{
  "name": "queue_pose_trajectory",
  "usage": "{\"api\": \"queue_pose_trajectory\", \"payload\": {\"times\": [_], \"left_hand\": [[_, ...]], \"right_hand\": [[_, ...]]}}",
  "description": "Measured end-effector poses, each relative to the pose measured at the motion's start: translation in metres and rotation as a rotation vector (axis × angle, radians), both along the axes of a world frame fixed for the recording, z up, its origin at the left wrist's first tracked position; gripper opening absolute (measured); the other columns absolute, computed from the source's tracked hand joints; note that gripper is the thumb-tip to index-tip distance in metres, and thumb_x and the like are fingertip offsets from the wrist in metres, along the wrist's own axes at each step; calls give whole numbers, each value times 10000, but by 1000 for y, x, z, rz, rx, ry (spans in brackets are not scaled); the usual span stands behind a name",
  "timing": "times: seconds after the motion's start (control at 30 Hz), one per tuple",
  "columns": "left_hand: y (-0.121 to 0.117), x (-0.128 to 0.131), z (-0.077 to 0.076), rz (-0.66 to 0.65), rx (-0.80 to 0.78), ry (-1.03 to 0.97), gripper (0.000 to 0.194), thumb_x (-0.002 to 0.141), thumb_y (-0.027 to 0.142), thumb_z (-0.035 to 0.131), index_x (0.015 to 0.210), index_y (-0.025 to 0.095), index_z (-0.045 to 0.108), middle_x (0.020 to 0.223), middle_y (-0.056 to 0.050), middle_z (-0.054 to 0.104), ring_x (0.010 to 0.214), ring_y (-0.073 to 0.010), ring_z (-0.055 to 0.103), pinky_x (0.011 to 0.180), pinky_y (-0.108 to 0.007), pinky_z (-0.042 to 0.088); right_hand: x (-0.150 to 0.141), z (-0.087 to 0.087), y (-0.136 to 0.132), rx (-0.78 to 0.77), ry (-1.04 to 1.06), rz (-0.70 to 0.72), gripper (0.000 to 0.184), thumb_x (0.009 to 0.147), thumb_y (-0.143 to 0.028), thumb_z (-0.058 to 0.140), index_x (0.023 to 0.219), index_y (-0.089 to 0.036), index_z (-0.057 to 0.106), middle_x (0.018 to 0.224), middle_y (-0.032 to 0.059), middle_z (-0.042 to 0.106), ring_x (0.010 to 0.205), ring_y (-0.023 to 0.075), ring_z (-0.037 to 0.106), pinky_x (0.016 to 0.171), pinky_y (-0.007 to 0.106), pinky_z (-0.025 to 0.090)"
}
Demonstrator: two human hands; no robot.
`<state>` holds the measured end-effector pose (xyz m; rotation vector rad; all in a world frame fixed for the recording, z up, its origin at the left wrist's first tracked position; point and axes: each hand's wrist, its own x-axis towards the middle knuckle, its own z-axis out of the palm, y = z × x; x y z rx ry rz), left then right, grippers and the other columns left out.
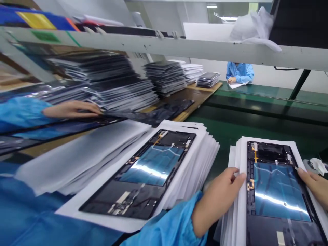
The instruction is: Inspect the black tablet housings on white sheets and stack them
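My left hand (220, 196), in a blue sleeve, grips the left edge of a pile of white sheets (242, 208) at the lower right. A dark tablet panel (279, 191) with a shiny blue middle lies face up on top of that pile. My right hand (316, 186) holds the pile's right edge, fingertips against the panel's side. A second pile of white sheets (197, 157), bearing another such panel (151, 171), lies just left of my left arm.
A co-worker's hand (71, 109) rests on dark panels at the left. Tall stacks of dark panels (115, 82) stand behind on a wooden bench. A green conveyor belt (256, 116) runs to a distant person in blue (239, 72). An overhead shelf (179, 46) holds crumpled white paper (253, 24).
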<state>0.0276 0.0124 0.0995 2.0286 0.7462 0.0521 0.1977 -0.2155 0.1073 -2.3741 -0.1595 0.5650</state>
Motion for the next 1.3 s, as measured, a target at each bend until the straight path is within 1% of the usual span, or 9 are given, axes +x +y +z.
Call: {"api": "queue_pose_trajectory", "payload": {"times": [0.07,0.13,0.23,0.33,0.47,0.7,0.87,1.1,1.3], "left_hand": [[1,4,6,-58,5,113,488,770,590,399,966,171,551,846,-37,598,786,-191,547,672,-280,379],[4,8,8,-79,36,143,434,791,576,363,809,175,528,766,-23,571,721,-173,523,609,-270,341],[8,12,8,-106,37,126,392,825,512,317,706,172,472,708,-16,535,683,-156,499,592,-266,316],[10,14,4,-143,41,82,402,824,516,294,692,172,455,700,-14,528,693,-160,505,626,-273,332],[12,17,5,-157,52,119,463,815,557,240,717,174,480,749,-41,565,749,-197,529,668,-301,355],[6,19,27,-243,201,-14,469,827,538,215,777,197,533,852,-62,607,845,-233,544,736,-324,365],[7,19,20,-247,162,30,487,818,569,203,843,204,524,894,-50,592,886,-227,529,761,-324,354],[6,16,25,-404,71,243,451,750,605,300,622,176,357,640,-5,444,628,-168,416,558,-266,247],[0,14,36,-259,-51,84,430,759,560,335,571,173,342,586,12,385,603,-145,372,547,-254,240]], "right_hand": [[0,3,9,68,201,-9,471,792,-544,445,1105,-232,608,1011,66,648,917,274,600,830,386,456],[-2,5,12,0,81,-6,429,803,-529,440,1046,-235,636,998,75,649,909,300,600,796,423,474],[-18,12,8,-131,-572,114,401,861,-471,382,1008,-205,644,1002,103,640,887,343,600,753,507,484],[-51,24,3,-73,-1334,254,265,850,-316,517,1073,-191,586,1157,106,556,1078,338,496,907,509,402],[-78,32,17,-82,-1718,463,142,825,-274,602,956,-221,603,935,50,616,1011,239,520,966,406,343],[-65,16,28,-60,-1601,383,205,879,-360,466,898,-218,612,1012,117,562,946,272,502,823,418,422],[-64,6,25,-24,-1543,390,198,856,-361,502,895,-234,650,1027,107,580,971,283,493,874,435,382],[-30,11,7,137,-295,-26,448,804,-557,440,974,-205,658,890,80,661,861,284,601,750,394,461],[-25,23,12,128,-52,-94,411,768,-582,431,771,-231,645,756,10,656,826,268,594,718,332,426]]}}
